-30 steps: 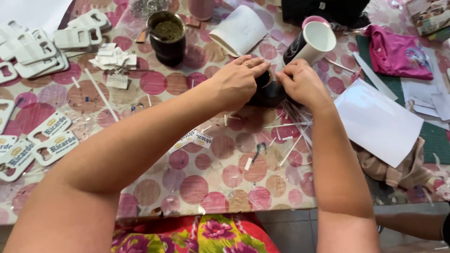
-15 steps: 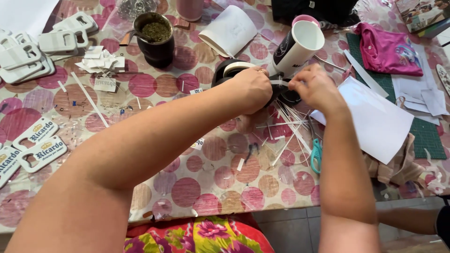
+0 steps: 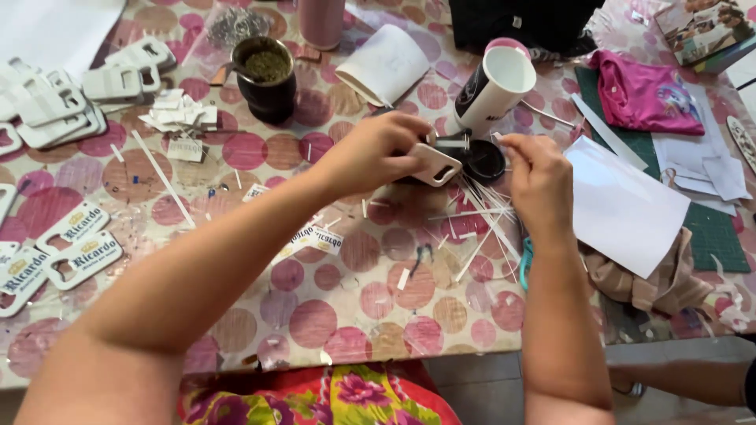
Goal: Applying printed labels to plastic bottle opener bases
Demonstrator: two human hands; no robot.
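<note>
Fingers (image 3: 417, 130) of the left hand (image 3: 378, 153) are closed around a white bottle-opener tag (image 3: 435, 164), which is held tilted just above the counter (image 3: 339, 307). At three o'clock of the tag, the right hand (image 3: 539, 177) is pinched shut on a thin white strip (image 3: 450, 143) laid across the tag's top edge. A round black lid (image 3: 483, 160) is seen between both hands, a white mug (image 3: 496, 86) at twelve o'clock, and loose white strips (image 3: 480, 220) at six o'clock.
</note>
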